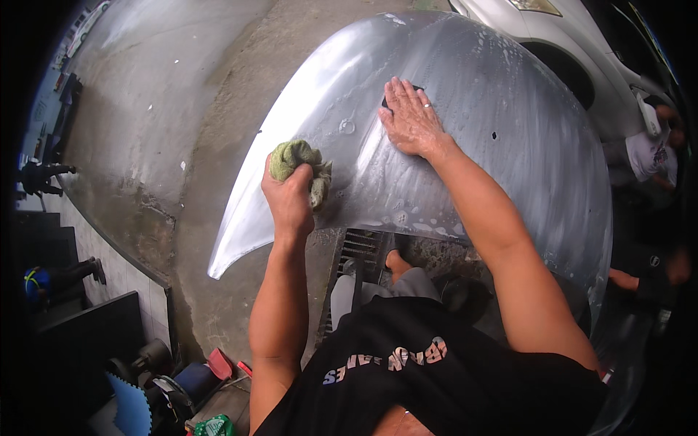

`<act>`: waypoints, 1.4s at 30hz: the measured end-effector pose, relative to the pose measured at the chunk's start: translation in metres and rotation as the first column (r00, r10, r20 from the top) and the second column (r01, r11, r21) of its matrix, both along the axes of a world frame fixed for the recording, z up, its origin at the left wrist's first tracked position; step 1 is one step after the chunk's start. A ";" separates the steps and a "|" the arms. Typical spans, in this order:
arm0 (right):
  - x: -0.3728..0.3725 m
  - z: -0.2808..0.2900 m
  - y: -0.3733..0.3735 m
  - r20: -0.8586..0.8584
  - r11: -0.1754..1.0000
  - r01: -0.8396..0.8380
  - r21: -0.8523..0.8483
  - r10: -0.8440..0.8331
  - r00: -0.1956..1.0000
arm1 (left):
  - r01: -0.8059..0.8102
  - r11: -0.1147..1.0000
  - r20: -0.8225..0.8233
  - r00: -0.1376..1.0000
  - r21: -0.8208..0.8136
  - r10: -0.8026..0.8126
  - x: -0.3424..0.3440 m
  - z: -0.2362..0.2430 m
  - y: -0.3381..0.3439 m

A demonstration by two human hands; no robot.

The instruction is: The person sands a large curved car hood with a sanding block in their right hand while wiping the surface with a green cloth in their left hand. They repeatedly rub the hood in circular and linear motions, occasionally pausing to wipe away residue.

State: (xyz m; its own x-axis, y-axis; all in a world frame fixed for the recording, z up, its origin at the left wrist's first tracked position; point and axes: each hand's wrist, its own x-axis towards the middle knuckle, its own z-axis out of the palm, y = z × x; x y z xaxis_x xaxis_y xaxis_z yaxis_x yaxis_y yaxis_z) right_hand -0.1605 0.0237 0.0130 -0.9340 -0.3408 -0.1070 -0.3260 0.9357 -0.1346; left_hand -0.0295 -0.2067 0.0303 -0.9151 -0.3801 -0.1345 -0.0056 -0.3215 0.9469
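Observation:
A wet, grey car hood (523, 174) with whitish streaks and water drops lies in front of me. My left hand (288, 202) is closed round a bunched green cloth (292, 154) at the hood's near left part. Farther in, my right hand (413, 125) lies flat on the hood with its fingers stretched out. Under those fingers is a thin dark piece (384, 102), mostly hidden, with only its edges showing; its kind cannot be made out. Soap-like bubbles and drops dot the metal near both hands.
A white car (567, 36) stands beyond the hood at the far right. Other people are at the right, including one in a white shirt (647, 156), and at the left edge. A red dustpan (219, 363) and other gear lie low left. A floor grate (361, 247) is near my feet.

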 end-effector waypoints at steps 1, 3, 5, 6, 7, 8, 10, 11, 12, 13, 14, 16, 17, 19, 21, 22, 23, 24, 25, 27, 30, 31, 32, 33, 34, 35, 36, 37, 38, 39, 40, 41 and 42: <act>-0.011 0.003 0.004 0.023 0.998 0.063 0.018 -0.063 0.998 | 0.020 0.999 0.006 1.000 0.041 -0.020 -0.004 0.006 0.000; 0.024 -0.016 -0.028 -0.028 0.998 0.041 -0.045 -0.042 0.999 | 0.059 0.994 0.010 0.998 0.088 -0.060 -0.009 0.015 -0.002; 0.074 -0.023 -0.068 -0.087 0.999 -0.025 -0.040 0.021 0.996 | 0.062 0.998 0.000 0.998 0.025 -0.062 -0.019 0.013 0.001; 0.106 -0.021 -0.083 -0.110 0.998 -0.066 -0.008 0.065 0.992 | 0.072 0.997 -0.006 0.997 -0.005 -0.072 -0.024 0.013 0.004; 0.130 -0.015 -0.097 -0.096 0.995 -0.093 -0.029 0.090 0.991 | 0.093 0.994 -0.030 0.995 -0.059 -0.095 -0.029 0.009 0.008; 0.151 -0.006 -0.104 -0.079 0.991 -0.122 -0.051 0.118 0.990 | 0.136 0.979 -0.010 0.990 -0.152 -0.139 -0.032 0.012 0.010; 0.181 0.005 -0.097 0.054 0.985 -0.161 -0.053 0.164 0.985 | 0.199 0.930 0.026 0.979 -0.309 -0.201 -0.031 0.038 0.031; 0.188 0.009 -0.094 0.117 0.980 -0.190 -0.063 0.196 0.974 | 0.212 0.908 0.038 0.976 -0.360 -0.213 -0.031 0.037 0.035; 0.191 0.006 -0.084 0.061 0.983 -0.162 -0.090 0.168 0.984 | 0.227 0.882 0.052 0.973 -0.414 -0.226 -0.034 0.030 0.034; 0.195 0.001 -0.062 0.006 0.983 -0.139 -0.118 0.140 0.990 | 0.238 0.852 0.067 0.970 -0.467 -0.235 -0.036 0.023 0.033; 0.198 -0.003 -0.040 -0.048 0.983 -0.112 -0.148 0.106 0.993 | 0.197 0.801 0.043 0.977 -0.565 -0.211 -0.035 0.017 0.031; 0.183 -0.012 -0.006 -0.182 0.989 -0.031 -0.148 0.003 0.983 | 0.103 0.674 -0.014 0.986 -0.731 -0.166 -0.026 0.007 0.030; 0.175 -0.014 -0.009 -0.221 0.993 0.014 -0.121 -0.041 0.974 | 0.117 0.647 0.017 0.987 -0.754 -0.159 -0.020 0.008 0.032; 0.173 -0.016 -0.033 -0.248 0.997 0.042 -0.068 -0.058 0.967 | 0.004 0.552 -0.097 0.983 -0.834 -0.153 -0.008 -0.001 0.034; 0.183 0.002 -0.048 -0.123 0.997 -0.049 -0.061 0.041 0.992 | -0.058 0.455 -0.163 0.967 -0.888 -0.194 0.002 -0.014 0.031; 0.196 -0.002 -0.041 -0.112 0.993 -0.072 -0.095 0.061 0.992 | -0.078 0.400 -0.176 0.961 -0.913 -0.215 0.006 -0.020 0.028; 0.214 -0.004 -0.023 -0.103 0.988 -0.096 -0.125 0.084 0.991 | -0.100 0.348 -0.190 0.953 -0.932 -0.235 0.010 -0.024 0.023; 0.226 -0.003 -0.003 -0.099 0.980 -0.125 -0.157 0.110 0.989 | -0.128 0.293 -0.205 0.946 -0.948 -0.251 0.013 -0.027 0.019; 0.236 0.003 0.028 -0.058 0.983 -0.099 -0.152 0.091 0.994 | -0.128 0.292 -0.207 0.944 -0.948 -0.258 0.014 -0.027 0.014; 0.255 0.016 0.097 0.035 0.984 -0.106 -0.141 0.112 0.993 | -0.135 0.353 -0.226 0.947 -0.926 -0.228 0.015 -0.025 0.009; 0.257 0.035 0.132 0.187 0.984 -0.167 -0.059 0.175 0.967 | -0.153 0.440 -0.276 0.933 -0.885 -0.230 0.010 -0.025 0.014; 0.248 0.030 0.120 0.194 0.977 -0.208 -0.040 0.212 0.958 | -0.161 0.466 -0.287 0.934 -0.870 -0.214 0.011 -0.026 0.012; 0.237 0.026 0.100 0.123 0.964 -0.262 -0.051 0.267 0.956 | -0.165 0.499 -0.303 0.930 -0.851 -0.210 0.010 -0.026 0.016; 0.225 0.019 0.073 0.051 0.946 -0.320 -0.059 0.323 0.945 | -0.192 0.509 -0.328 0.925 -0.839 -0.192 0.009 -0.027 0.018; 0.215 0.013 0.046 -0.038 0.941 -0.331 -0.072 0.329 0.944 | -0.215 0.529 -0.356 0.917 -0.821 -0.180 0.007 -0.030 0.018; 0.205 0.007 0.022 -0.126 0.937 -0.340 -0.082 0.328 0.936 | -0.235 0.551 -0.384 0.907 -0.801 -0.171 0.005 -0.033 0.022; 0.196 0.006 -0.001 -0.152 0.915 -0.385 -0.120 0.366 0.918 | -0.191 0.616 -0.363 0.917 -0.764 -0.166 0.006 -0.036 0.019; 0.189 0.003 -0.017 -0.134 0.919 -0.380 -0.110 0.365 0.921 | -0.206 0.587 -0.348 0.927 -0.783 -0.139 0.008 -0.035 0.020; 0.190 -0.005 -0.025 -0.195 0.927 -0.370 -0.066 0.352 0.915 | -0.187 0.595 -0.318 0.940 -0.782 -0.122 0.010 -0.030 0.023; 0.192 -0.008 -0.020 -0.216 0.924 -0.375 -0.075 0.352 0.911 | -0.186 0.565 -0.307 0.944 -0.803 -0.125 0.009 -0.030 0.023; 0.201 -0.004 -0.012 -0.197 0.930 -0.352 -0.104 0.327 0.924 | -0.186 0.504 -0.301 0.941 -0.844 -0.158 0.009 -0.028 0.023; 0.214 -0.008 0.005 -0.215 0.930 -0.337 -0.144 0.303 0.928 | -0.181 0.499 -0.294 0.943 -0.848 -0.158 0.008 -0.032 0.022; 0.227 -0.011 0.027 -0.229 0.923 -0.334 -0.189 0.289 0.929 | -0.206 0.424 -0.296 0.942 -0.882 -0.159 0.009 -0.035 0.017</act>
State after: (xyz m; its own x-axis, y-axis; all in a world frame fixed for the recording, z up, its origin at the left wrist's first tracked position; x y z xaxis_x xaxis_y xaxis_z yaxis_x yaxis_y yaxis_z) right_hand 0.0667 0.0506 0.0018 -0.7712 -0.6116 0.1765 -0.6365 0.7360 -0.2308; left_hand -0.0201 -0.1896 -0.0044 -0.8196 -0.1359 0.5565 0.3119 0.7090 0.6325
